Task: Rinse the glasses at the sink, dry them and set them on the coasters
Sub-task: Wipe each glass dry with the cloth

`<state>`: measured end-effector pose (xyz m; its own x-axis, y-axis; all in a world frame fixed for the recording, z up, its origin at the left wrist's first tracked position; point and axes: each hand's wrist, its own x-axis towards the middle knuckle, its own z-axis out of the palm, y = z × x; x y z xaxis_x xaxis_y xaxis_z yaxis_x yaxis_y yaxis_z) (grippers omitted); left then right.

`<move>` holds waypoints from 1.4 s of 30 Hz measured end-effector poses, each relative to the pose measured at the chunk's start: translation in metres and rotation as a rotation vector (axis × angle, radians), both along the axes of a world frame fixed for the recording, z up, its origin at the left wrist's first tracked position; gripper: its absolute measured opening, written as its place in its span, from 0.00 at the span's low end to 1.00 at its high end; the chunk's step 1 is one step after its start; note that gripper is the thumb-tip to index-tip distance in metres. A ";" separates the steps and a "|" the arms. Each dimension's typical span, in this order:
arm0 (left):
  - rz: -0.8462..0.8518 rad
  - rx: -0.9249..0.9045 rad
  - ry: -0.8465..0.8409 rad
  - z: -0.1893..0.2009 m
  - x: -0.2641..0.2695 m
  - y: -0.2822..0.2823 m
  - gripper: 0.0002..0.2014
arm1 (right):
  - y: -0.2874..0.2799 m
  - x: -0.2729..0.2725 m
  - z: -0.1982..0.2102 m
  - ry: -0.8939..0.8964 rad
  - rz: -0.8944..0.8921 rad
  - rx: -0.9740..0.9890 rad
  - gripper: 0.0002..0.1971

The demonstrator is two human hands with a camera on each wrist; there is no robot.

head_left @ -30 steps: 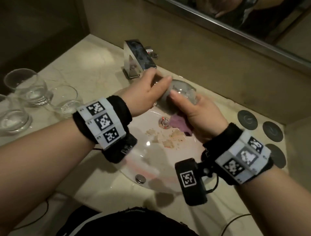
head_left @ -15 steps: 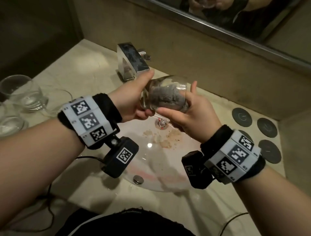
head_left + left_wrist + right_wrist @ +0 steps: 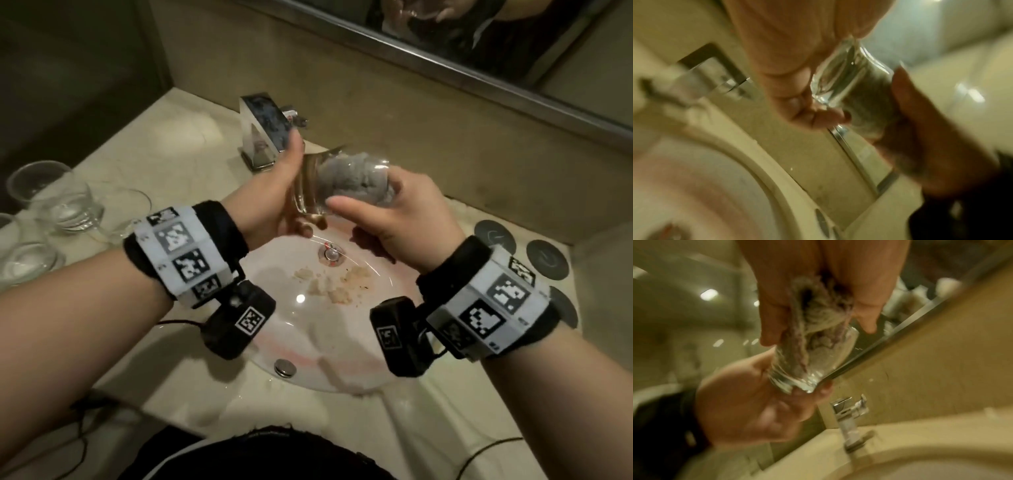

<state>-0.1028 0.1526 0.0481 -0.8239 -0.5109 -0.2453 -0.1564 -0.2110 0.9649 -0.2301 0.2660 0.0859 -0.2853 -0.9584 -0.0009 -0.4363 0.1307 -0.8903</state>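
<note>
Since the earlier frame, both hands have lifted the glass (image 3: 337,178) higher above the sink (image 3: 308,342). Left hand (image 3: 270,202) grips its base; right hand (image 3: 404,219) pinches the cloth (image 3: 818,318) (stuffed inside).

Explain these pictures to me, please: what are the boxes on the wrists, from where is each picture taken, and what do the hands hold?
This is a person, not a machine. The patterned bands carry small cameras, one under each wrist; a third camera sits on the head. The head picture looks down at a sink with bits of residue inside. The other two pictures look along each hand.

The left hand grips the base of a glass, held on its side above the sink. The right hand holds its mouth end and a grey cloth stuffed inside.

Left on the counter stand more glasses; on the right lie dark round coasters. Behind is a faucet.
</note>
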 end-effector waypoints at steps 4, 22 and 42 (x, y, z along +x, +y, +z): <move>-0.081 0.326 0.009 0.008 0.001 -0.001 0.46 | -0.005 0.000 -0.004 0.327 0.040 -0.036 0.09; 0.057 0.021 -0.029 -0.008 0.012 0.009 0.36 | 0.001 0.001 0.001 -0.074 0.113 0.057 0.10; 0.007 -0.426 -0.132 0.003 0.016 0.007 0.39 | -0.005 -0.008 -0.017 -0.565 0.021 0.098 0.14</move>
<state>-0.0866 0.1593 0.0514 -0.7959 -0.5946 -0.1141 -0.2836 0.1995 0.9380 -0.2376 0.2606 0.0691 -0.1955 -0.9516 -0.2371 0.1002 0.2211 -0.9701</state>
